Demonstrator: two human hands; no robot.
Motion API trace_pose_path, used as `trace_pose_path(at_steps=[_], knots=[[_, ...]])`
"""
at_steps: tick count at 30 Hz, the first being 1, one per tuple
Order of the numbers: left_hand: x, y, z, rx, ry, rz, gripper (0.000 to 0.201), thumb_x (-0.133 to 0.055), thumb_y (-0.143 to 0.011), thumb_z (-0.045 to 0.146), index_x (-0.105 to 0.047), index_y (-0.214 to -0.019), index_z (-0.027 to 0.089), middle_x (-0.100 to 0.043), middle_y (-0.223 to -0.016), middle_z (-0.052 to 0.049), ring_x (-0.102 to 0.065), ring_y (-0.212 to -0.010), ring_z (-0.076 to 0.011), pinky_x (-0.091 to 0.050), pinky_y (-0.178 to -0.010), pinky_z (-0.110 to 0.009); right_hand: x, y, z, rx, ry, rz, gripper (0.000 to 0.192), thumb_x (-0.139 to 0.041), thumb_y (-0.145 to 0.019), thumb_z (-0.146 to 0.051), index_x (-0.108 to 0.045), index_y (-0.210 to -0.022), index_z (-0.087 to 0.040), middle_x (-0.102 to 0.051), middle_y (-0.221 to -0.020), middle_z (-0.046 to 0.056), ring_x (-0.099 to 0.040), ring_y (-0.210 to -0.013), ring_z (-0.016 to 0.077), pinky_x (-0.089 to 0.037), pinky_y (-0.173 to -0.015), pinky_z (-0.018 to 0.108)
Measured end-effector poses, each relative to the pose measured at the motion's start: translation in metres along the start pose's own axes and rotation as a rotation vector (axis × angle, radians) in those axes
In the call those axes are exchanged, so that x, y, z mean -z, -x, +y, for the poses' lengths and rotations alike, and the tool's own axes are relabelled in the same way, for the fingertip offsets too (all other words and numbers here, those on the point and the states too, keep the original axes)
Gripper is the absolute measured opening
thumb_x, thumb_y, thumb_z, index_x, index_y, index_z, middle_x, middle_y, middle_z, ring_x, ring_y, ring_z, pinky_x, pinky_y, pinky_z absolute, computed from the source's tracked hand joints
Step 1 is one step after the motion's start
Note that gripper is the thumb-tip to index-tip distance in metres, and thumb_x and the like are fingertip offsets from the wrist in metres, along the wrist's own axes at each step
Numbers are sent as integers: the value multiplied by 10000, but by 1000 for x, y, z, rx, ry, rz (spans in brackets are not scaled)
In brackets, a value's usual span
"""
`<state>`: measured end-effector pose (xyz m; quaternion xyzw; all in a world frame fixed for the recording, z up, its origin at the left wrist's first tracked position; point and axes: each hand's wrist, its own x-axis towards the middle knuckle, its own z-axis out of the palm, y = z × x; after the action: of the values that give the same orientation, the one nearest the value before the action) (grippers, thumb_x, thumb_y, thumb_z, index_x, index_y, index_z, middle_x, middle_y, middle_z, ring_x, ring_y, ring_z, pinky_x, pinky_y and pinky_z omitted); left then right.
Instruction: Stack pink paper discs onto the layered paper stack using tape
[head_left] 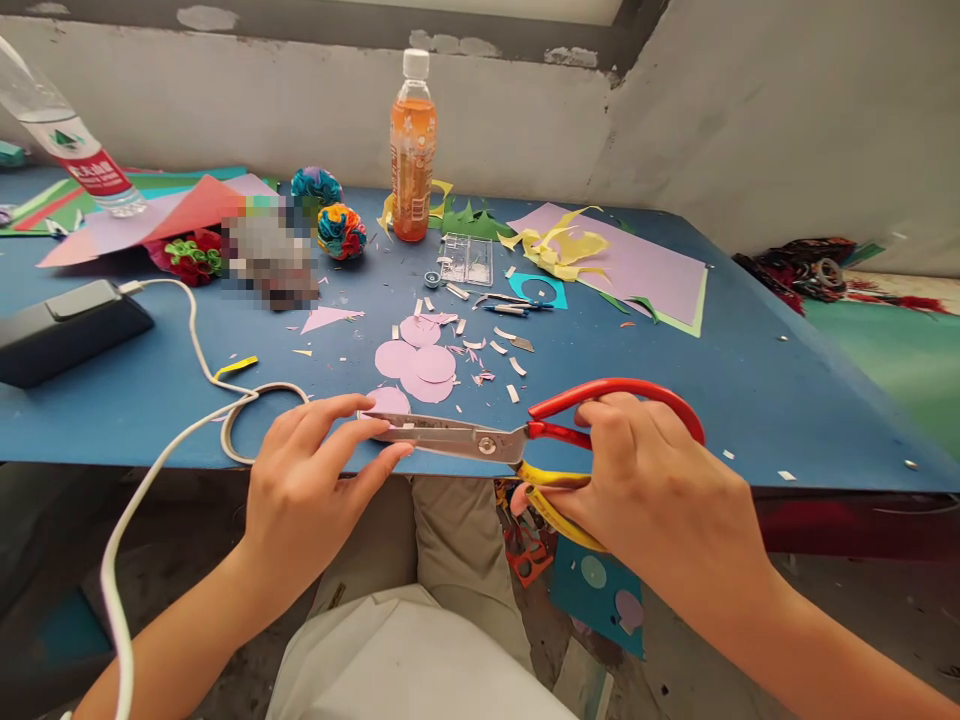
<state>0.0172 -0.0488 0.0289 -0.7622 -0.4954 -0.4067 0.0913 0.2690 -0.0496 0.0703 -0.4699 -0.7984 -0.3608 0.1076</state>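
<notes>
My right hand [645, 480] grips the red and yellow handles of a pair of scissors [480, 440], held level over the near edge of the blue table [787, 400]. The steel blades point left and look closed. My left hand [307, 470] pinches the blade tips together with a small pink paper piece [388, 402]. Just beyond the blades lie three overlapping pink paper circles [418, 362] among small paper scraps.
An orange drink bottle [412, 150] stands at the back. Paper flower balls [339, 230], a clear plastic box [466, 260], lilac paper [637, 260] with yellow strips, a black device [67, 330] with a white cable [187, 420], and a water bottle [67, 140] lie around.
</notes>
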Motion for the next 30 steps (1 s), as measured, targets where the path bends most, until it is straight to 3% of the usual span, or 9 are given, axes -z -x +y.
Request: trace_pose_path(at_steps=[5,9,16,20,22,26,30], knots=[[0,1,3,-2,-21,82,200,-737,-744,235,-622,-905,204,-665,-965,-61,-628,-888,-215,-507,-789,-363,-6,-2,6,37,-26,6,385,-422,-875,-447,-513,-992,-91,-580,-820,126,-521,-805,249,-386,-655,314],[4,5,4,-21,-1,127,239,-758,-714,188,-620,-908,207,-679,-916,-49,-633,-849,-219,-489,-795,-382,-18,-2,10,87,-101,-9,555,-384,-861,-539,-480,-1033,-20,-555,-879,203,-499,-851,304,-424,-748,392],[7,3,7,24,-28,100,198,-734,-738,187,-618,-897,207,-689,-858,-30,-647,-807,-204,-494,-752,-350,-29,1,15,56,-90,-76,604,-325,-851,-613,-472,-1080,-74,-537,-930,198,-504,-893,332,-421,-786,452],[9,-10,4,-53,-10,136,201,-709,-757,146,-623,-923,220,-682,-878,-23,-633,-808,-179,-497,-765,-333,-25,2,14,40,-104,-105,579,-342,-855,-608,-477,-1072,-89,-543,-943,198,-501,-930,341,-411,-802,466],[12,-20,-1,-145,28,86,190,-683,-781,136,-626,-941,221,-679,-900,-20,-624,-805,-156,-503,-759,-305,-22,2,14,46,-103,-144,558,-334,-866,-589,-476,-1079,-93,-552,-952,202,-496,-954,348,-405,-810,473],[16,-38,-13,-332,61,-130,100,-620,-836,151,-619,-925,198,-678,-924,-30,-623,-813,-146,-507,-728,-280,-17,2,15,74,-53,-139,584,-342,-867,-582,-485,-1097,-64,-553,-940,201,-490,-913,336,-406,-793,452],[17,-42,-17,-395,61,-212,81,-549,-877,141,-610,-913,181,-682,-912,-40,-625,-792,-141,-508,-700,-272,-14,2,15,103,-19,-121,567,-325,-880,-565,-502,-1090,-68,-547,-934,194,-487,-887,322,-402,-771,440]])
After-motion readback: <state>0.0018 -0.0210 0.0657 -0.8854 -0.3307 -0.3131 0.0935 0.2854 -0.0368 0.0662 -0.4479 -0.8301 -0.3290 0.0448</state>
